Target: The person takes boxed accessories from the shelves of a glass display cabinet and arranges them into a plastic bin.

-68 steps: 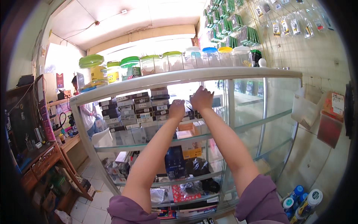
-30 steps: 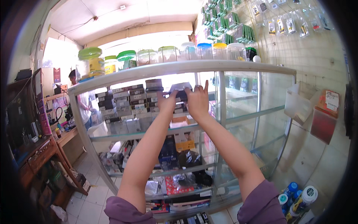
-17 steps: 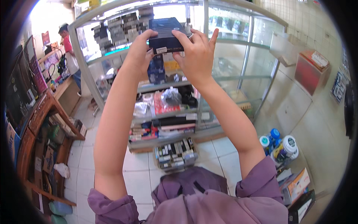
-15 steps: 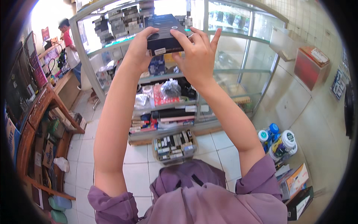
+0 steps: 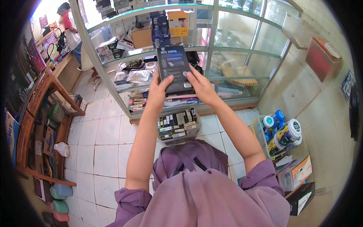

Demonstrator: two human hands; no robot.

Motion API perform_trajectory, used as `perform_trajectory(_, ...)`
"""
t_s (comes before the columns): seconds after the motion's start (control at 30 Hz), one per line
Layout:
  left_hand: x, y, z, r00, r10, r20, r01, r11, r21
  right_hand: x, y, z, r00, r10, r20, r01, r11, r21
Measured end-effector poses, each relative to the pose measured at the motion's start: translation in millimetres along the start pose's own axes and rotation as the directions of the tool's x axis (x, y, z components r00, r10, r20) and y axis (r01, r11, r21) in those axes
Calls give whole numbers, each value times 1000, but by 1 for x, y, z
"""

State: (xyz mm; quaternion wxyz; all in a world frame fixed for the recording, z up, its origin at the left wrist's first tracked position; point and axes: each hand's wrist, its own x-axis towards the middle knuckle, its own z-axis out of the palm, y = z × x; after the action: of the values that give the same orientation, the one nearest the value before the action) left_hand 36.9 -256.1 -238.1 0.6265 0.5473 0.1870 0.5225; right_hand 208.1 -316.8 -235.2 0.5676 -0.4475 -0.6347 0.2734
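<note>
A flat dark box [image 5: 174, 68] with pale print and a small white label is held up in front of the glass display cabinet [image 5: 170, 44]. My left hand [image 5: 159, 87] grips its left edge, thumb lying on the face toward me. On the opposite edge, my right hand [image 5: 201, 86] closes round the lower right corner, its thumb also on the face. Most fingers of both hands are hidden behind the box. Shelves behind it carry a stack of dark blue boxes [image 5: 160, 30], a yellow box [image 5: 178, 23] and plastic-wrapped goods [image 5: 140, 76].
On the tiled floor below stands a clear bin [image 5: 179, 138] of small boxes. To the right are a crate of lidded jars [image 5: 289, 132] and leaning cartons [image 5: 298, 174]. A wooden shelf unit [image 5: 28, 125] lines the left. Another person [image 5: 70, 32] stands far left.
Both hands have brought the dark box down from the upper shelf level to the lower shelves' height. It is now tilted with its broad face toward me. The view has dipped lower.
</note>
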Motion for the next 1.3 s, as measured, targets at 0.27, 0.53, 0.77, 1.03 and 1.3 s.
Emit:
perform_trajectory(0.27,-19,-111,-45,969,-176,-171,216,942,256,-9,139,19,936,342,83,-349,932,94)
perform_trajectory(0.53,-32,-277,-123,935,-257,-245,299,942,152,-37,285,54,873,479,89,-482,876,8)
perform_trajectory(0.77,-35,-334,-118,846,-463,-266,514,840,172,-72,358,47,751,658,55,-660,751,18)
perform_trajectory(1.03,-51,-382,-132,805,-477,-353,578,765,283,-81,359,59,749,653,-107,-647,688,-329)
perform_trajectory(1.3,-62,-396,-143,853,-356,-382,522,557,646,-85,345,66,717,659,-228,-682,595,-426)
